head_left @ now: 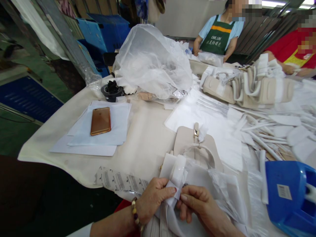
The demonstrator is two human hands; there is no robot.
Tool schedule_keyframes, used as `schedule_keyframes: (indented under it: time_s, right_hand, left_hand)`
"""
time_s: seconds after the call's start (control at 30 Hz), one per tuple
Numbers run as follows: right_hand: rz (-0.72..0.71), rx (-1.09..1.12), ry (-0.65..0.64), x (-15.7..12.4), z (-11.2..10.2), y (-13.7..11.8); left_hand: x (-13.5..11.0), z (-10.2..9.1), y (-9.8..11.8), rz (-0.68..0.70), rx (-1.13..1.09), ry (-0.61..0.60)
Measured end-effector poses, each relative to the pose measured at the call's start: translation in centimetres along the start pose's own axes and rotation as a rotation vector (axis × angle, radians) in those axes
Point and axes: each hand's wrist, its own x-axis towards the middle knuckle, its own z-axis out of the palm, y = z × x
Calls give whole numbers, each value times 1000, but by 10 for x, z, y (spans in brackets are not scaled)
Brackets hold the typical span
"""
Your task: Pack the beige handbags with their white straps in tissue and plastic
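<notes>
In the head view a beige handbag point(184, 136) lies before me, its flap carrying a gold clasp point(196, 132) and its curved handle partly under clear film. At the near edge my left hand point(154, 197), with a beaded bracelet, is closed on a pale bag strap point(179, 164) wrapped in white material, thumb pressed on top. Close beside it, my right hand point(197, 204) pinches the edge of the white wrap point(172, 195) around the strap. What lies between the right fingertips is mostly hidden.
On the left, a phone point(100, 121) rests on paper sheets point(86, 144). A large clear plastic bag point(153, 62) and a tape roll point(112, 92) stand behind. A blue bin point(283, 194) is at right, with beige bags point(275, 90) beyond. Two co-workers point(217, 36) stand across the table.
</notes>
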Motion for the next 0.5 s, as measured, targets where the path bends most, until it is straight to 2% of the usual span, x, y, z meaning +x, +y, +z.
schedule_keyframes:
  time_s: [0.2, 0.5]
  right_hand:
    - [3, 36, 90, 7, 3, 9]
    - [-30, 72, 138, 10, 7, 12]
  left_hand:
    - [2, 1, -3, -12, 24, 28]
    - [0, 3, -5, 51, 188, 67]
